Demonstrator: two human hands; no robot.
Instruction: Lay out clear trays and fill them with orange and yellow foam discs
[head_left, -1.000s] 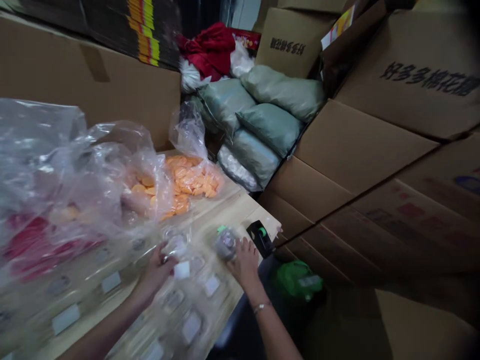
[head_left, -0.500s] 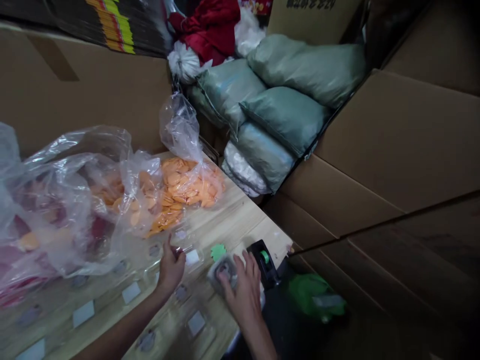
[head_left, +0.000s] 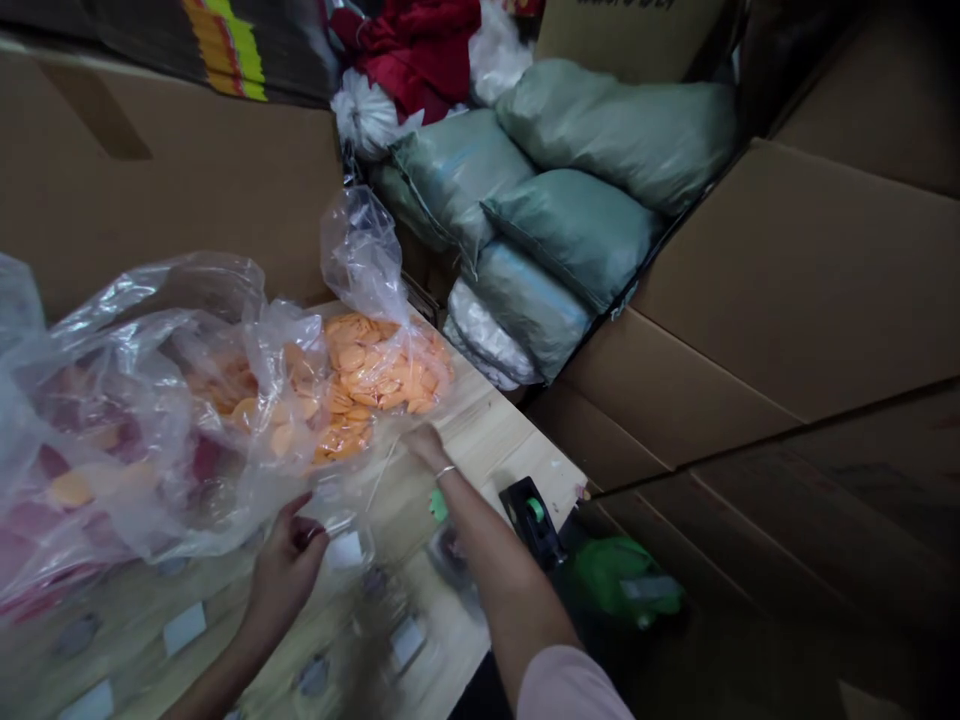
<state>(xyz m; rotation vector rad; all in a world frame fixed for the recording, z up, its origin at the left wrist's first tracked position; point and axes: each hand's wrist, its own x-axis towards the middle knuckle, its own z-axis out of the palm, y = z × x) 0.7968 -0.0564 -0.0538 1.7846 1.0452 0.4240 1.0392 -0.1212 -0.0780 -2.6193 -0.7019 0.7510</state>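
The right hand (head_left: 424, 443) reaches fingers-first into the bag of orange discs (head_left: 379, 375), its grip hidden, while the left hand (head_left: 283, 570) pinches a clear packet (head_left: 341, 535) steady.

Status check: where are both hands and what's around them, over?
Right hand at clear plastic bag of orange discs, grip unclear. Left hand on small clear packet. Black tape dispenser at wooden table edge.

Clear plastic bag (head_left: 375, 350) — orange discs inside. Larger clear bag (head_left: 135, 420): orange and red contents. Sacks (head_left: 577, 230) grey-green. Cardboard boxes (head_left: 787, 280) plain brown. Tape dispenser (head_left: 532, 515) black — green core. Table (head_left: 487, 440) pale wood grain. Sleeve (head_left: 570, 690) pink.
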